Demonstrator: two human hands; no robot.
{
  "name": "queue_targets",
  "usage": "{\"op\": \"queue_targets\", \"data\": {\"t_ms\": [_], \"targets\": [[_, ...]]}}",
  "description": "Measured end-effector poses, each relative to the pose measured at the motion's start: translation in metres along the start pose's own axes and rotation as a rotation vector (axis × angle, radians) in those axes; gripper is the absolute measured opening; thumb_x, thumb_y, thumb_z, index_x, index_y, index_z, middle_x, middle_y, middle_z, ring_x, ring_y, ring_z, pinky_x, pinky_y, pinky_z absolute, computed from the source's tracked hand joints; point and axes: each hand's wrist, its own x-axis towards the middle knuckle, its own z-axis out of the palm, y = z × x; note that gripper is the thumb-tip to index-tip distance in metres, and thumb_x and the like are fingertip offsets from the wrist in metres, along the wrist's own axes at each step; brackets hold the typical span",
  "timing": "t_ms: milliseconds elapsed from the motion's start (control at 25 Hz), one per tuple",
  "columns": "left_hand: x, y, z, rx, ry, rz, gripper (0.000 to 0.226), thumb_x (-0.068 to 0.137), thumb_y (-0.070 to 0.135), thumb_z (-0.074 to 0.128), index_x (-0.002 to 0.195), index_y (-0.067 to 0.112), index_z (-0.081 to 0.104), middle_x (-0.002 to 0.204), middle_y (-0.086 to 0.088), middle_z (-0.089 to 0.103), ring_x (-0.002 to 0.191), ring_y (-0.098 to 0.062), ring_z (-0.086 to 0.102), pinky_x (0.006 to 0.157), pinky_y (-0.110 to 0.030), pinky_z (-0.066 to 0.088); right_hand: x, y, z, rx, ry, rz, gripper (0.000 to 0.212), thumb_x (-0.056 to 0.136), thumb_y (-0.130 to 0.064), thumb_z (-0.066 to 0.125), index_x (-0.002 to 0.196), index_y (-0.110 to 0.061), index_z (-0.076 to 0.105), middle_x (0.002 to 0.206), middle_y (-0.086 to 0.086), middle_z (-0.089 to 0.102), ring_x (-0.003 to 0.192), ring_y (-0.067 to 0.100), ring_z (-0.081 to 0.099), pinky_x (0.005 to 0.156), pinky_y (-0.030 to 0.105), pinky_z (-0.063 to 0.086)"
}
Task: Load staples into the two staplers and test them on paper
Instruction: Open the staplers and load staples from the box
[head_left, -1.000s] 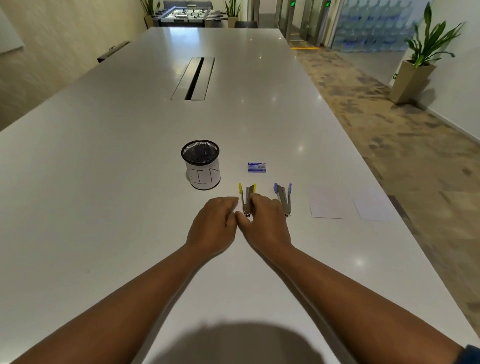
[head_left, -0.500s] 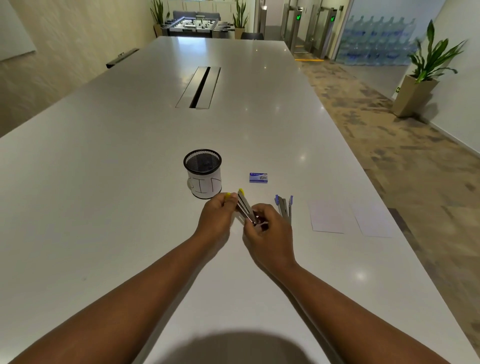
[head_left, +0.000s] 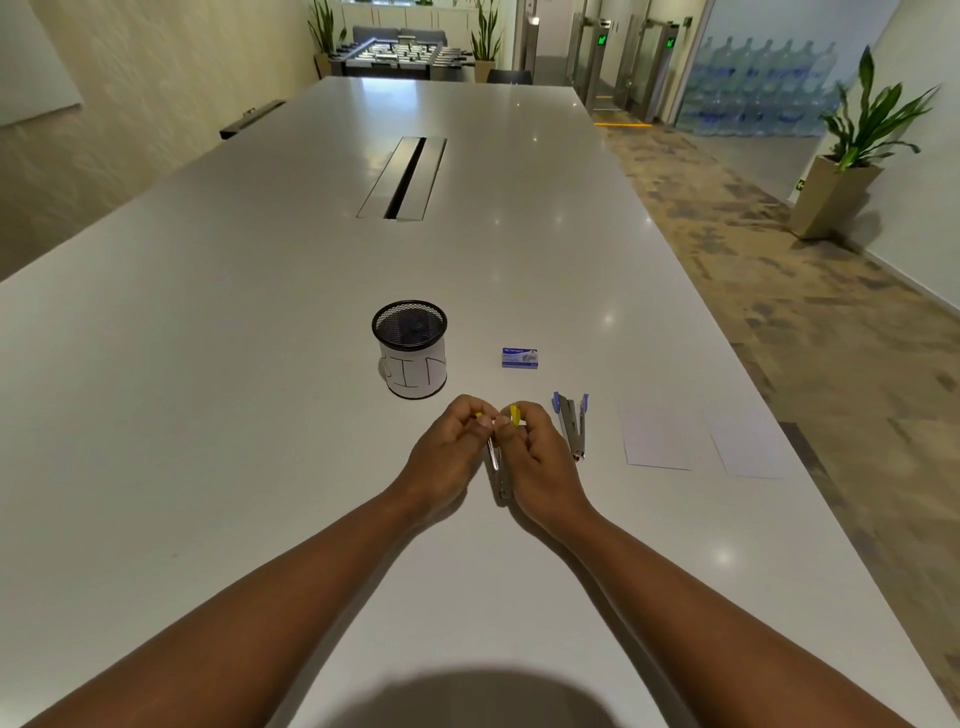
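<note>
You had the yellow stapler (head_left: 497, 467) lifted off the table (head_left: 208, 415), gripped in both hands: your left hand (head_left: 449, 454) was closed around one yellow-tipped arm, your right hand (head_left: 535, 457) closed around the other, thumbs nearly touching at the far end. The hinge end pointed back toward you, between your wrists. Whether the magazine was already open, I could not tell; your fingers hid it.

The blue stapler (head_left: 571, 423) lay just to the right of your right hand, arms spread, and the staple box (head_left: 519, 358) sat beyond it, apparently unopened. Two paper sheets (head_left: 657, 436) lay farther right; the mesh cup (head_left: 410, 349) stood far-left of your hands.

The risks as I judged them: prying the two arms apart with pinched fingertips could let one snap back and nip a thumb. With both hands occupied, you had none free for the staples, so reaching right might knock the blue stapler. The sheets near the table's right edge could also slide off if brushed.
</note>
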Motion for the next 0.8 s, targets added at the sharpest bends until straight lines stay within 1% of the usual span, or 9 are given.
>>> {"op": "queue_targets", "data": {"t_ms": [120, 200, 320, 400, 520, 560, 680, 720, 800], "targets": [[-0.002, -0.001, 0.003, 0.091, 0.016, 0.021, 0.019, 0.096, 0.033, 0.049, 0.100, 0.017, 0.059, 0.087, -0.015, 0.055, 0.080, -0.027, 0.045, 0.075, -0.044, 0.040, 0.000, 0.000, -0.002, -0.004, 0.019, -0.022, 0.028, 0.102, -0.043, 0.044, 0.098, -0.017, 0.050, 0.063, -0.006, 0.051, 0.054, 0.003, 0.046, 0.054, 0.034, 0.042], [-0.002, 0.000, 0.005, 0.062, 0.021, 0.021, 0.014, 0.098, 0.025, 0.047, 0.095, 0.018, 0.058, 0.082, -0.008, 0.054, 0.076, -0.024, 0.042, 0.070, -0.039, 0.038, -0.001, 0.001, -0.003, 0.014, 0.048, -0.031, 0.018, 0.106, -0.027, 0.045, 0.095, -0.013, 0.048, 0.066, -0.006, 0.050, 0.055, 0.002, 0.046, 0.054, 0.029, 0.040], [-0.001, 0.003, 0.004, -0.029, 0.063, 0.003, 0.017, 0.101, 0.018, 0.044, 0.091, 0.021, 0.058, 0.081, -0.003, 0.053, 0.074, -0.019, 0.043, 0.072, -0.036, 0.037, -0.004, -0.002, -0.005, 0.125, 0.183, -0.050, 0.017, 0.105, -0.014, 0.047, 0.088, -0.009, 0.046, 0.073, -0.003, 0.048, 0.060, 0.002, 0.045, 0.057, 0.020, 0.040], [0.000, 0.004, 0.001, -0.012, 0.063, -0.014, 0.017, 0.104, 0.017, 0.043, 0.098, 0.020, 0.059, 0.085, -0.003, 0.056, 0.077, -0.018, 0.046, 0.075, -0.037, 0.039, -0.005, -0.004, -0.005, 0.111, 0.189, -0.071, 0.019, 0.104, -0.012, 0.050, 0.087, -0.005, 0.046, 0.071, -0.001, 0.046, 0.060, 0.002, 0.044, 0.056, 0.021, 0.039], [0.003, 0.006, -0.003, -0.026, 0.120, -0.010, 0.020, 0.106, 0.015, 0.041, 0.105, 0.021, 0.060, 0.089, -0.004, 0.057, 0.082, -0.018, 0.049, 0.078, -0.034, 0.043, -0.007, -0.004, -0.004, 0.162, 0.198, -0.081, 0.015, 0.104, -0.014, 0.053, 0.092, -0.008, 0.047, 0.073, 0.020, 0.048, 0.060, 0.027, 0.048, 0.054, 0.035, 0.043], [0.004, 0.006, -0.004, -0.041, 0.148, 0.002, 0.021, 0.106, 0.014, 0.040, 0.105, 0.021, 0.060, 0.091, -0.006, 0.057, 0.083, -0.020, 0.050, 0.078, -0.033, 0.043, -0.009, -0.004, -0.004, 0.163, 0.212, -0.094, 0.013, 0.104, -0.017, 0.054, 0.094, -0.014, 0.047, 0.072, 0.020, 0.049, 0.061, 0.030, 0.050, 0.054, 0.036, 0.044], [0.007, 0.005, -0.005, -0.033, 0.258, 0.029, 0.024, 0.105, 0.012, 0.041, 0.106, 0.023, 0.061, 0.097, -0.007, 0.062, 0.085, -0.018, 0.055, 0.078, -0.034, 0.044, -0.015, -0.002, -0.003, 0.097, 0.238, -0.167, 0.011, 0.102, -0.032, 0.055, 0.099, -0.024, 0.048, 0.071, -0.007, 0.054, 0.059, 0.008, 0.051, 0.053, 0.022, 0.043], [0.008, 0.004, -0.006, -0.020, 0.292, 0.039, 0.024, 0.105, 0.012, 0.041, 0.108, 0.024, 0.062, 0.099, -0.005, 0.064, 0.083, -0.016, 0.056, 0.077, -0.033, 0.046, -0.017, -0.002, -0.002, 0.062, 0.249, -0.181, 0.012, 0.100, -0.037, 0.055, 0.100, -0.026, 0.049, 0.073, -0.010, 0.055, 0.059, 0.007, 0.053, 0.053, 0.018, 0.042], [0.010, 0.002, -0.008, 0.007, 0.344, 0.058, 0.026, 0.105, 0.012, 0.041, 0.110, 0.025, 0.063, 0.099, -0.002, 0.064, 0.078, -0.012, 0.057, 0.075, -0.030, 0.047, -0.018, -0.001, -0.002, -0.011, 0.272, -0.181, 0.012, 0.096, -0.041, 0.056, 0.094, -0.032, 0.048, 0.078, -0.011, 0.058, 0.060, 0.012, 0.056, 0.050, 0.021, 0.044]]}}
